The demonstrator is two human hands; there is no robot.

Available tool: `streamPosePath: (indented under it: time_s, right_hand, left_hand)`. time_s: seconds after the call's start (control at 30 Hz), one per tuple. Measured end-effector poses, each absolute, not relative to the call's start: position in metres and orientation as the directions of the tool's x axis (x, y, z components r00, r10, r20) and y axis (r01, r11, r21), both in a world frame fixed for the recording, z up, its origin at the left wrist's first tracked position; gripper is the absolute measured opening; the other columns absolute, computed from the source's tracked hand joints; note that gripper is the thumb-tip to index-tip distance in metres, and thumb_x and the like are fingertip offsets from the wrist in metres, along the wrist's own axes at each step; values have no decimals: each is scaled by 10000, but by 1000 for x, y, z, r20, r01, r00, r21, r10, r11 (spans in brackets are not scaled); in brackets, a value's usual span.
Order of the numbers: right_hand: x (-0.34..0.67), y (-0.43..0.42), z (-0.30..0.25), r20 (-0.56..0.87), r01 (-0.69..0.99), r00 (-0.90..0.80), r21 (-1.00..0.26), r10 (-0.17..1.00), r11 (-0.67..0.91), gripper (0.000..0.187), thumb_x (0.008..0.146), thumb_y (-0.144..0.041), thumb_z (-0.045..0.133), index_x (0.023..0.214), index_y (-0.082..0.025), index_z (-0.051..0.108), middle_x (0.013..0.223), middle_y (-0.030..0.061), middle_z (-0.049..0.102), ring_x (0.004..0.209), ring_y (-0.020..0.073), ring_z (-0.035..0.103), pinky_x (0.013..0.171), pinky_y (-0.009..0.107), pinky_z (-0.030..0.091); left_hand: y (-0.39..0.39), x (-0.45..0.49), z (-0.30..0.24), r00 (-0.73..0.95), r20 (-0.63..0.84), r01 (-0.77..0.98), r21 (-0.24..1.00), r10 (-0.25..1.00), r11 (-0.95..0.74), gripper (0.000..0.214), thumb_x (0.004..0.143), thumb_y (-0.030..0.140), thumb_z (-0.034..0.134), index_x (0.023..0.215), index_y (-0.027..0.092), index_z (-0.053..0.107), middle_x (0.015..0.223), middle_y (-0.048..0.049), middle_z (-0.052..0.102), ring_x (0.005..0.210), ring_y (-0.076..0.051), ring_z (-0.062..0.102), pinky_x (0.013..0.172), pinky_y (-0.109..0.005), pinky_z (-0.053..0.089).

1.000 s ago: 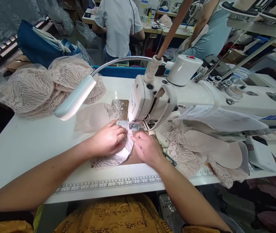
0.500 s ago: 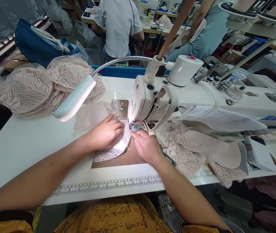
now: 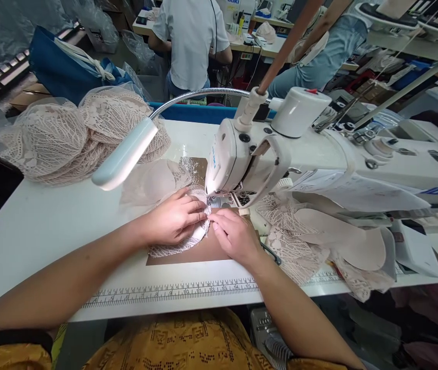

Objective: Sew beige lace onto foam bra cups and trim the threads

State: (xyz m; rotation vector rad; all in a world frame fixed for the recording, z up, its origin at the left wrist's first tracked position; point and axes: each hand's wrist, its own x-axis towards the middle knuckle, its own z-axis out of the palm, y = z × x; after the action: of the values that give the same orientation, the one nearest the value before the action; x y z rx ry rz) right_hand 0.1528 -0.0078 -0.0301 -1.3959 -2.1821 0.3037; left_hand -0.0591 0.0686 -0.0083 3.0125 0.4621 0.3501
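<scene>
Lace piece (image 3: pixel 172 250): on table (image 3: pixel 30 226), under both hands, long axis near-left to far-right, leading edge pointing at foot (image 3: pixel 210 197) of machine (image 3: pixel 250 149). Left hand (image 3: pixel 175 221): grip released, palm flat on lace, nearer its middle. Right hand (image 3: pixel 234 236): grip pinches lace edge just beside foot

White worktable (image 3: pixel 30 226) w/ printed ruler (image 3: pixel 172 294); gooseneck lamp (image 3: pixel 124 154); more sewing benches (image 3: pixel 265 46) behind, blue bag (image 3: pixel 60 72) left.

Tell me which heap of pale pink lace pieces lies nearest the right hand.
The flat heap of pale pink lace under the white sewing machine's arm, just beside the right hand. The bigger mound lies far left, beyond the left hand.
</scene>
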Motion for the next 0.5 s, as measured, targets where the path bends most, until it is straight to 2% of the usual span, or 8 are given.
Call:
streamPosePath:
  time_s: [0.07, 0.13, 0.2, 0.27, 0.3, 0.37, 0.43, 0.5]
  right_hand:
    - [152, -9, -30, 301, 749, -382, -453, 874, 483, 267, 924, -201, 480, 1082, -177, 695, 934, 71, 693, 832, 189, 619, 753, 305, 483]
    - [150, -11, -30, 287, 733, -433, -439, 854, 519, 256, 933, -241, 495, 1067, -170, 701, 882, 71, 677, 797, 185, 593, 728, 305, 467]
    - [148, -12, -31, 267, 727, -478, -415, 837, 547, 249, 933, -264, 509, 1047, -165, 707, 835, 65, 660, 769, 183, 566, 700, 304, 440]
    - [147, -14, -31, 245, 729, -505, -393, 827, 561, 236, 926, -275, 529, 1034, -162, 706, 815, 59, 651, 752, 182, 544, 687, 307, 414]
    - [146, -14, -31, 233, 731, -514, -384, 825, 564, 231, 923, -281, 539, 1033, -162, 704, 813, 56, 649, 749, 182, 535, 687, 309, 403]
    - [145, -15, -30, 212, 735, -528, -371, 822, 567, 235, 919, -299, 555, 1044, -161, 698, 821, 54, 645, 752, 184, 522, 693, 314, 391]
    - [144, -16, -28, 197, 737, -541, -357, 818, 574, 252, 919, -325, 562, 1057, -161, 694, 824, 53, 639, 754, 187, 513, 696, 318, 385]
    - [143, -16, -27, 186, 738, -548, -352, 816, 576, 270, 920, -341, 564, 1080, -164, 690, 829, 51, 637, 762, 188, 514, 706, 320, 387]
  left_hand:
    - [68, -64, 5, 897, 211, 379, 90, 390, -921, 343, 951, 336, 417, 1109, 140, 650, 1090, -138, 653, 975, -260, 592, 937, -438, 419]
    - [66, -71, 20, 796, 167, 584, 43, 582, -811, 393, 945, 411, 401, 973, 119, 662, 957, -144, 664, 844, -267, 606, 751, -389, 459]
    - [65, -79, 31, 606, 51, 795, -5, 794, -607, 457, 928, 494, 387, 835, 128, 644, 783, -127, 646, 681, -266, 590, 562, -342, 391]
    - [63, -89, 36, 424, -124, 904, 6, 897, -427, 482, 889, 567, 414, 729, 156, 609, 648, -91, 607, 565, -246, 548, 483, -308, 293]
    - [63, -93, 34, 383, -212, 924, 60, 899, -379, 476, 866, 584, 442, 685, 168, 588, 604, -70, 587, 535, -230, 530, 473, -297, 267]
    - [63, -100, 27, 387, -323, 911, 281, 864, -303, 428, 834, 562, 499, 657, 179, 567, 584, -31, 573, 533, -197, 526, 479, -279, 277]
    - [64, -104, 16, 420, -331, 810, 557, 845, -184, 355, 815, 513, 542, 706, 177, 583, 628, -4, 586, 574, -172, 548, 506, -255, 326]
    - [65, -102, 6, 407, -311, 652, 757, 859, -35, 297, 784, 467, 586, 782, 170, 595, 679, 8, 601, 614, -159, 572, 534, -238, 375]
